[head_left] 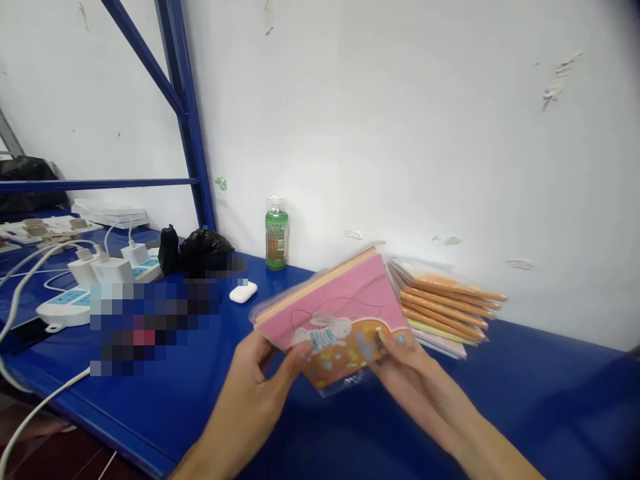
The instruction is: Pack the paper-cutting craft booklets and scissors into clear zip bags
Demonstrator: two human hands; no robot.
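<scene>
A plastic-wrapped pack of coloured paper, pink on top with a cartoon label, is held tilted above the blue table. My left hand grips its lower left edge, thumb on top. My right hand holds its lower right corner with fingers curled around it. Just behind the pack, a stack of similar wrapped packs with orange and yellow edges lies on the table by the wall.
A green drink bottle stands against the white wall. A small white case, a black bag, and power strips with white plugs and cables sit to the left. A blue shelf post rises at the back left.
</scene>
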